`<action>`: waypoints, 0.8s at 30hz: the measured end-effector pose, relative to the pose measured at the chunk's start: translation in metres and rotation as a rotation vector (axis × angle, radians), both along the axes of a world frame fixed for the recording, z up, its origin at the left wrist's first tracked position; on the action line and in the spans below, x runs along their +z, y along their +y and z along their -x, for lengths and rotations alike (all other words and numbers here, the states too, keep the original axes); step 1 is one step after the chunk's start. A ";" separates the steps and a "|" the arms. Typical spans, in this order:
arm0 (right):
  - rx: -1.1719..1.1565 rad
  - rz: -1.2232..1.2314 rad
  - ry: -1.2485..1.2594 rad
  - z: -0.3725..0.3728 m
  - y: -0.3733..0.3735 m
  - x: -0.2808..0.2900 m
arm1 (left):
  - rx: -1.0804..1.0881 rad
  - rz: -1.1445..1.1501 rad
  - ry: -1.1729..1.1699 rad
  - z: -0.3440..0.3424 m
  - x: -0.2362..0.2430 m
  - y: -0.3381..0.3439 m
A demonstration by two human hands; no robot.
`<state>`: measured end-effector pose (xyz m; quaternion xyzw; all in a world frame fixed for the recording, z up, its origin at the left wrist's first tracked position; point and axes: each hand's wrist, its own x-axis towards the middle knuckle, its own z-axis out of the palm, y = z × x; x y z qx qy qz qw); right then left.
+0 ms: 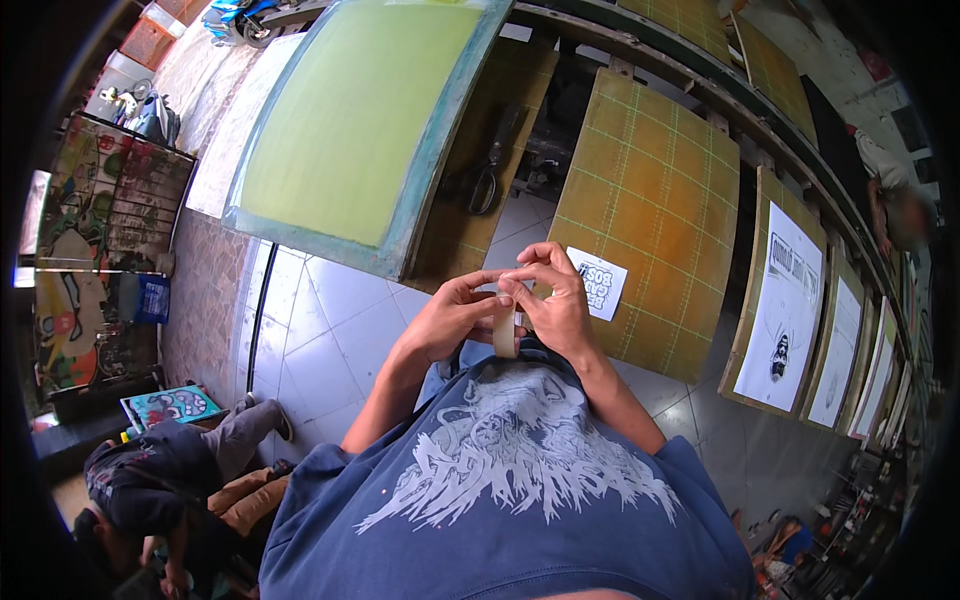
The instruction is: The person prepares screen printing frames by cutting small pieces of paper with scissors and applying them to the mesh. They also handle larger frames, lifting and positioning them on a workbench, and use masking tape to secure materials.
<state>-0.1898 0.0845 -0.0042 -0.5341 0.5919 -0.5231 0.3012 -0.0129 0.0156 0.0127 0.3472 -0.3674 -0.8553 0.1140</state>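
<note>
In front of my chest, a roll of pale masking tape (506, 338) hangs edge-on between my hands. My left hand (446, 318) grips it, with the thumb on its near side and some fingers behind. My right hand (562, 308) is closed in a pinch at the roll's top, its fingertips meeting the left ones; whether a loose tape end lies between them is hard to see. Just beyond my right hand, a small white printed sheet (604, 290) lies on a brown board with yellow-green grid lines (655, 190).
A green-meshed screen frame (365, 120) rests at upper left. Beside it, black-handled scissors (486, 185) lie on another board. White prints (775, 320) sit on boards at right. Someone bends low (150, 470) at lower left; another person (885, 180) is at far right.
</note>
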 end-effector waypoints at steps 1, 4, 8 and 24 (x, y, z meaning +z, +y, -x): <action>-0.004 0.006 -0.002 0.000 0.001 0.000 | -0.002 -0.017 -0.001 0.001 -0.001 0.001; -0.012 -0.016 0.003 0.002 -0.001 -0.001 | -0.001 0.024 0.026 0.000 0.000 0.005; -0.043 -0.016 -0.036 0.001 -0.003 -0.003 | -0.011 0.103 0.058 0.003 0.003 0.005; -0.089 -0.112 0.075 0.007 0.002 -0.004 | -0.045 0.136 0.022 0.004 0.004 0.008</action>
